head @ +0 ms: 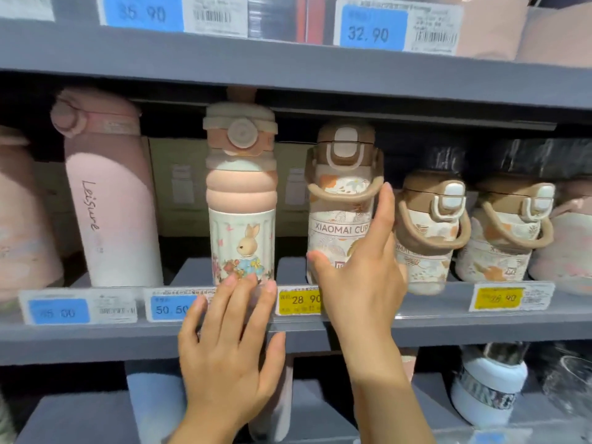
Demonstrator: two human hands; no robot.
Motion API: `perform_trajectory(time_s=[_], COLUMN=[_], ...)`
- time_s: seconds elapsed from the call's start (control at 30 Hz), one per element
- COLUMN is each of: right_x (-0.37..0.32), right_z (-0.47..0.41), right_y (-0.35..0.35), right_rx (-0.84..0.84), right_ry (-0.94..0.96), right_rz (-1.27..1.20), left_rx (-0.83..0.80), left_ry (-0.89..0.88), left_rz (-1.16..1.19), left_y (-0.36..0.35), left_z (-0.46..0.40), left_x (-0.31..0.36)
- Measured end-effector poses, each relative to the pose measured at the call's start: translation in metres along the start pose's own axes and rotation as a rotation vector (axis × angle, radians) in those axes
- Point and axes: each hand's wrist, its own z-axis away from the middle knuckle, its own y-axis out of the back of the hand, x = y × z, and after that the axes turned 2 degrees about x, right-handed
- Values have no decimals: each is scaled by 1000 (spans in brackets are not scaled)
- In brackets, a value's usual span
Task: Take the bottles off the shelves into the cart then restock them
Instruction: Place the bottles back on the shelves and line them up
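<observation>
On the grey metal shelf [480, 322] a row of bottles stands side by side. At the far left stands a tall smooth pink bottle [109, 200] with the word "Leisure" on its side and a round button on its lid. Next to it is a bunny bottle [242, 200] with a soft, bumpy peach top, a round knob on the cap, and a white ribbed bottom half with a rabbit picture. The left hand [230, 347] is flat and spread wide, fingers straight, holding nothing. Its fingertips [232, 282] reach up to the foot of the bunny bottle, over a blue price tag [169, 307].

Right of that is a cream flowery bottle [344, 200] with a brown cap, a white flip lock, a loop handle and the words "XIAOMAI CUP". The right hand [362, 277] wraps loosely around it, thumb on the front near the bottom and fingers up its right side. A yellow price tag [298, 299] sits just under it.

Further right, two more flowery bottles [429, 232] of the same kind lean to the left. The nearer one touches the back of the right hand.
</observation>
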Motion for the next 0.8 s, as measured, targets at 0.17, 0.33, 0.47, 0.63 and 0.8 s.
perform_trajectory(time_s=[0.17,0.33,0.47,0.63,0.8], right_x=[-4,-4,-4,-4,-2], right_z=[-5,-14,-14,-9,-12], right_y=[8,12,14,21,25], right_rx=[-85,-137,-168,-187,-229], right_ry=[-89,-184,-242,-216,-179], right_rz=[4,-13,6,37,58], left_rx=[9,-3,11,13,26], left_ry=[1,-14,-30,-37,-21], left_rz=[42,69,67,54,40], left_y=[0,1,1,0,-2], left_z=[1,2,2,3,4], left_x=[0,-2,-4,-3,-1])
